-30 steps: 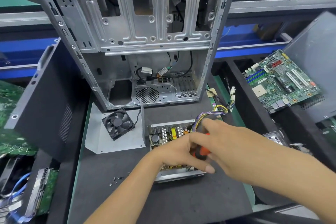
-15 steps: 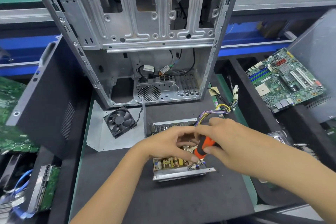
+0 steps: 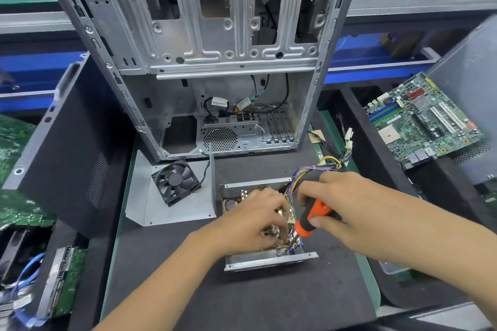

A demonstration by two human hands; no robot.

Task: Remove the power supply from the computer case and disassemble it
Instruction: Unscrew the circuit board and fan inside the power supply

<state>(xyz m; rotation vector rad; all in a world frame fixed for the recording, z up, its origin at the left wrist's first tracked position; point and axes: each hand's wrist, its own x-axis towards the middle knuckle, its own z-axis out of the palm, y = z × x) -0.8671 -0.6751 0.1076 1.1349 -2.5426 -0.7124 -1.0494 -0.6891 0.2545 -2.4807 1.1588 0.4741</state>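
The open power supply (image 3: 258,260) lies on the black mat in front of the empty computer case (image 3: 215,62), its circuit board exposed and its wire bundle (image 3: 320,166) trailing to the right. My right hand (image 3: 347,207) grips an orange and black screwdriver (image 3: 309,219), tip down near the supply's front edge. My left hand (image 3: 252,220) rests over the board with fingers curled down by the screwdriver tip; what the fingers hold is hidden.
The supply's metal cover (image 3: 166,196) with a black fan (image 3: 174,181) lies to the left. A dark side panel (image 3: 67,148) leans at the left. A green motherboard (image 3: 422,121) sits in a bin at the right. Circuit boards and drives fill bins at the left.
My right hand has tipped the screwdriver lower toward the supply's front edge. My left hand has slid nearer over the board. The view has moved closer.
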